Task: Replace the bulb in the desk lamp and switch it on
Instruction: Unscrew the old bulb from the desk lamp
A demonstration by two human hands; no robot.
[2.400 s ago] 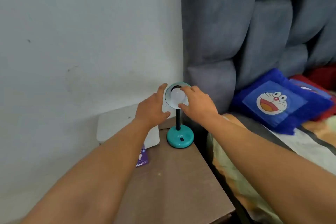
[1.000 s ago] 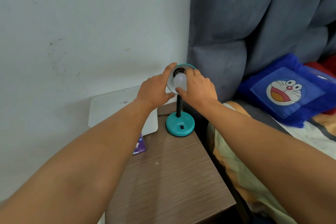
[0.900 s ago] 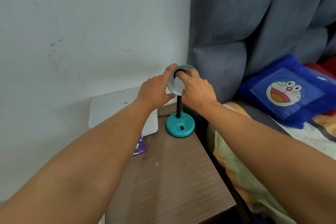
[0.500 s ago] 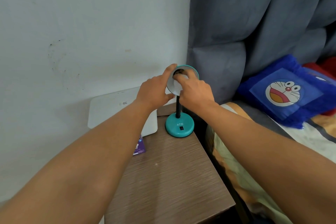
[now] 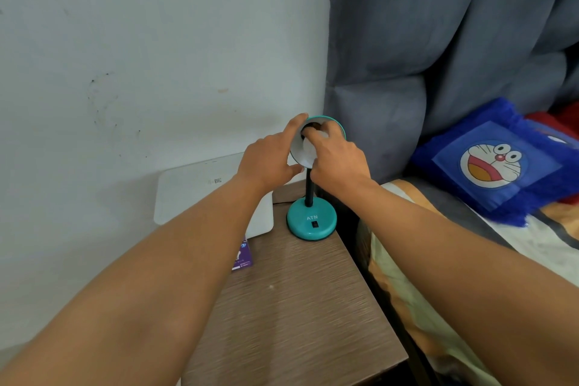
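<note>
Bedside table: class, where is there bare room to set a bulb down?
The table's near half is bare, from the purple card and lamp base to the front edge. The back is crowded: white box, lamp, and both hands at the shade.

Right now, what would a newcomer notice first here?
Both hands meet at the teal desk lamp on the back of the bedside table: the left hand steadies the shade, the right hand grips the white bulb. A blue cartoon-cat pillow lies on the bed, right.
</note>
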